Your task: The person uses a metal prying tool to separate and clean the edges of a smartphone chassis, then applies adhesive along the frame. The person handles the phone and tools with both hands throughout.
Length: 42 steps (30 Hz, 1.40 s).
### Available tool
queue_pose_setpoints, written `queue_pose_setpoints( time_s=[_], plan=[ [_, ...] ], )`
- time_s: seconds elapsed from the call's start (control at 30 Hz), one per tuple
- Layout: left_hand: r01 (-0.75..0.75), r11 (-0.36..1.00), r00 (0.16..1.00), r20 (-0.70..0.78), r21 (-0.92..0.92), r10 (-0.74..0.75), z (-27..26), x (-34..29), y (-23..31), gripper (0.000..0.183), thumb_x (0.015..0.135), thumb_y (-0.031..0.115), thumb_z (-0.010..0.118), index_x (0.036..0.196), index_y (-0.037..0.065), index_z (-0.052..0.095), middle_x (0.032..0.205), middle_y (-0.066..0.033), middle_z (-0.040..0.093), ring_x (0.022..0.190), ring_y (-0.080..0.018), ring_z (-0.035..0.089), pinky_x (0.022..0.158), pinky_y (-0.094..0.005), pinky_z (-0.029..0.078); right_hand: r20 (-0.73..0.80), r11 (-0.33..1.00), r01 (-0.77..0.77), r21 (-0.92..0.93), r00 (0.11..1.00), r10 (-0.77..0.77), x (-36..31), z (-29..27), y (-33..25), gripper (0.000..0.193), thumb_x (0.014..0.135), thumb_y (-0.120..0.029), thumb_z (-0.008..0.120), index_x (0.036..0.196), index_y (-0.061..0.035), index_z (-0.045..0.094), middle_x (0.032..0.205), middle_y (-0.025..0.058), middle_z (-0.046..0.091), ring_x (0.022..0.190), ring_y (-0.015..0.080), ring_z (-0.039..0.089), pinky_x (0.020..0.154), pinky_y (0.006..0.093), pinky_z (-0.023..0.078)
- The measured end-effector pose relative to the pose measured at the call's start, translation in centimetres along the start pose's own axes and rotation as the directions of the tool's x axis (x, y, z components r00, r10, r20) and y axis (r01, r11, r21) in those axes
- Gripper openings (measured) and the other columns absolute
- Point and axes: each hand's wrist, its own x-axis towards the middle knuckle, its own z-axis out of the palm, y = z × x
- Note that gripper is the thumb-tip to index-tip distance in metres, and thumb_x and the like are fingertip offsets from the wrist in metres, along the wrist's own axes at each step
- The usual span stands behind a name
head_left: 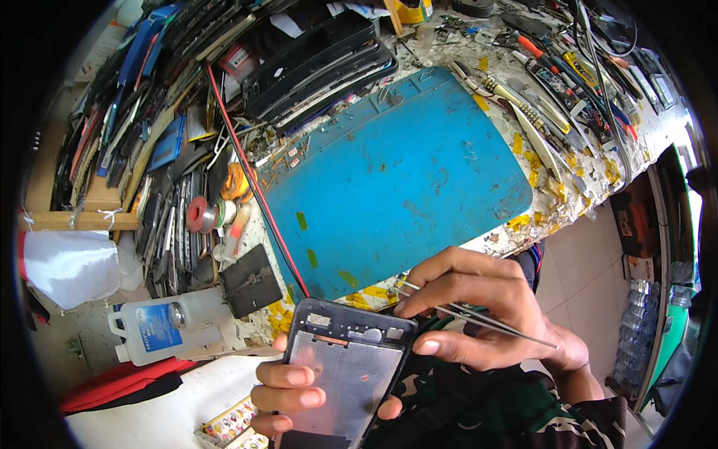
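Nearest the lens, gripping a black phone frame (351,374) in the left hand (295,396), tilted, top end up, silvery panel facing the camera. Held up off the table, just short of the near edge of the blue mat (389,187). Looks partway through at best, going by the state of it: already opened up on this side, small parts showing along the top strip, no glass over the panel. So, not closed up yet. Can't see the back, so can't vouch for that half.

Now for the hands. Left: wrapped around the frame, fingertips folded over the left edge onto the panel, one more tip poking out by the right edge. Right hand (501,299): coming in from the right, closed around thin steel tweezers (523,334), one end sticking out past the curled fingers toward the mat, the other slanting back toward the wrist. Not using them on the panel, by the look of it. Thumb pointing at the frame's upper right side, too close to call touching or apart.

Further out: red cable (245,163) along the mat's left side, white jug (153,329) left of that, stacked phone parts (131,127) behind, scattered hand tools (532,106) far right.
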Motion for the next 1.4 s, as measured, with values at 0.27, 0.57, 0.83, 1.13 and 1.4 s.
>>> queue_pose_setpoints(
  time_s=[0.27, 0.57, 0.83, 1.13, 1.4],
  plan=[
    [-0.199, 0.922, 0.978, 0.132, 0.332, 0.164, 1.9, 0.8, 0.5, 0.091, 0.063, 0.043, 0.089, 0.121, 0.016, 0.025, 0.103, -0.0002, 0.033, 0.107, -0.0094, 0.038, 0.113, -0.0327, 0.029, 0.001, 0.742, 0.099, -0.664, 0.991, -0.132, -0.1, -0.5, -1.1, 0.015, 0.081, -0.017, 0.074, 0.088, -0.0091, 0.064, 0.092, 0.0065, 0.059, 0.075, 0.0202, 0.063, 0.060, 0.0322, 0.052],
    [0.365, 0.905, 0.904, 0.147, 0.220, -0.401, 1.8, 2.5, 2.5, 0.089, 0.064, 0.057, 0.083, 0.127, 0.016, 0.036, 0.102, 0.0043, 0.037, 0.105, -0.0009, 0.037, 0.108, -0.0238, 0.025, -0.098, 0.740, 0.173, -0.650, 0.947, -0.307, -0.1, -2.3, -0.3, 0.024, 0.079, -0.004, 0.074, 0.100, -0.0035, 0.063, 0.098, 0.0108, 0.064, 0.074, 0.0224, 0.065, 0.061, 0.0343, 0.054],
    [0.140, 0.990, 0.989, 0.041, -0.005, -0.140, 2.9, 2.6, 0.6, 0.087, 0.062, 0.048, 0.089, 0.120, 0.018, 0.032, 0.102, 0.0067, 0.042, 0.106, 0.0011, 0.043, 0.111, -0.0233, 0.030, 0.006, 0.518, 0.120, -0.847, 0.976, -0.217, -0.9, -3.8, 1.7, 0.022, 0.078, -0.008, 0.077, 0.096, -0.0036, 0.065, 0.097, 0.0068, 0.067, 0.086, 0.0216, 0.064, 0.067, 0.0330, 0.054],
    [0.069, 0.995, 0.991, 0.114, 0.069, -0.076, 2.2, 1.2, -1.5, 0.088, 0.067, 0.074, 0.067, 0.123, 0.015, 0.033, 0.098, -0.0010, 0.031, 0.102, -0.0112, 0.036, 0.103, -0.0250, 0.026, 0.159, 0.314, 0.187, -0.931, 0.981, -0.113, -1.8, -3.4, 2.0, 0.042, 0.081, -0.013, 0.069, 0.122, -0.0070, 0.061, 0.114, 0.0080, 0.061, 0.100, 0.0228, 0.058, 0.079, 0.0353, 0.049],
    [0.152, 0.972, 0.987, -0.032, -0.180, -0.160, 2.6, 1.6, -0.8, 0.085, 0.063, 0.041, 0.083, 0.121, 0.015, 0.027, 0.105, -0.0031, 0.043, 0.103, -0.0164, 0.047, 0.107, -0.0408, 0.036, 0.279, 0.126, 0.268, -0.955, 0.956, 0.089, -2.9, -3.3, 0.7, 0.056, 0.084, -0.017, 0.060, 0.140, -0.0153, 0.051, 0.129, 0.0104, 0.057, 0.112, 0.0221, 0.053, 0.081, 0.0338, 0.046]
  ],
)
